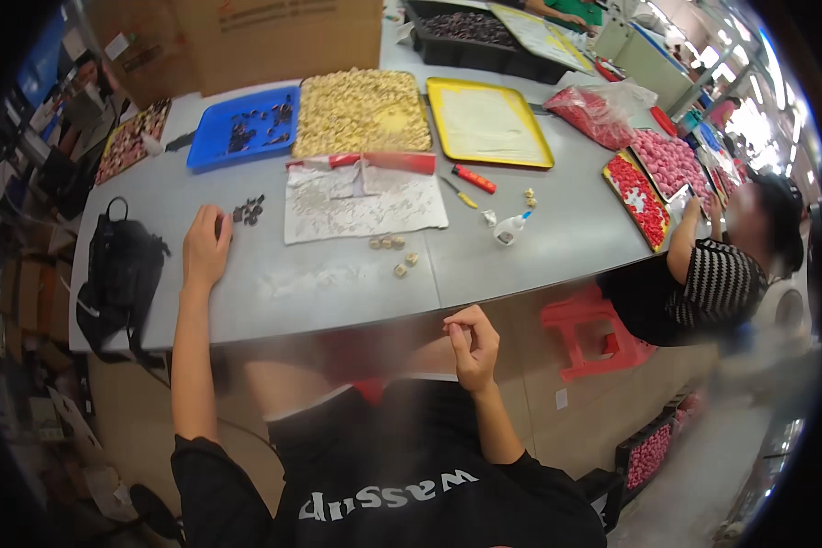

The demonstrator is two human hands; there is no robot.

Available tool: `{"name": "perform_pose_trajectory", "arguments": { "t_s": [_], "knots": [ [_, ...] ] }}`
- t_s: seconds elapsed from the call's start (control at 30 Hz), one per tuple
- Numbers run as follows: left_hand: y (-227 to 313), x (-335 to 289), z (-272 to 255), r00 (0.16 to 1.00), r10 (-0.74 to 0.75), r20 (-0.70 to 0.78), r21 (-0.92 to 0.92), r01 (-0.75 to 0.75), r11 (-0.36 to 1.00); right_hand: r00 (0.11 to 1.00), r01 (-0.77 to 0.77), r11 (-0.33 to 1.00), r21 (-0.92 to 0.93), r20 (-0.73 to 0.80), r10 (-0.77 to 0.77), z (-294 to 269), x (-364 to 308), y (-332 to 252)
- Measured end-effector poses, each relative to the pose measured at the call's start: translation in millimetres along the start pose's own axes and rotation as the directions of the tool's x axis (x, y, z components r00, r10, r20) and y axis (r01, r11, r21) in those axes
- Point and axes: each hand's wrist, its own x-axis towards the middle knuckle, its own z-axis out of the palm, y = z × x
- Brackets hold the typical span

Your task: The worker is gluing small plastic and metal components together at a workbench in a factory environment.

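Observation:
My left hand rests on the grey table with its fingers curled together, just left of a small pile of dark pieces. What its fingers hold, if anything, is hidden. Over my lap, just off the table's front edge, my right hand is closed in a pinch; anything between thumb and fingers is too small to make out. A white sheet with a red edge lies beyond, with several small cream cubes in front of it. To the right are a small glue bottle, a yellow-handled tool and a red cutter.
Along the back stand a blue tray of dark bits, a tray heaped with cream pieces and a yellow-rimmed tray. A black bag lies left. At right, another person works beside a pink stool.

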Motion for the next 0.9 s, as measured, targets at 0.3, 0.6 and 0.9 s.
{"name": "perform_pose_trajectory", "arguments": {
  "t_s": [0.3, 0.6, 0.9],
  "knots": [
    [-2, 12, 11, 0.999, 0.039, -0.023, -0.024, -0.04, 0.999, 0.99, -0.11, 0.992, 0.066, -0.075, 0.115, -5, -7, 10],
    [-7, 4, 0, 1.0, -0.012, -0.012, -0.041, 0.011, 0.999, 0.991, -0.12, 0.989, 0.091, -0.041, 0.124, 1, -16, 14],
    [-7, 2, 1, 1.0, -0.027, 0.005, -0.05, 0.027, 0.998, 0.991, -0.12, 0.988, 0.093, -0.049, 0.125, 5, -12, 18]
  ]
}}
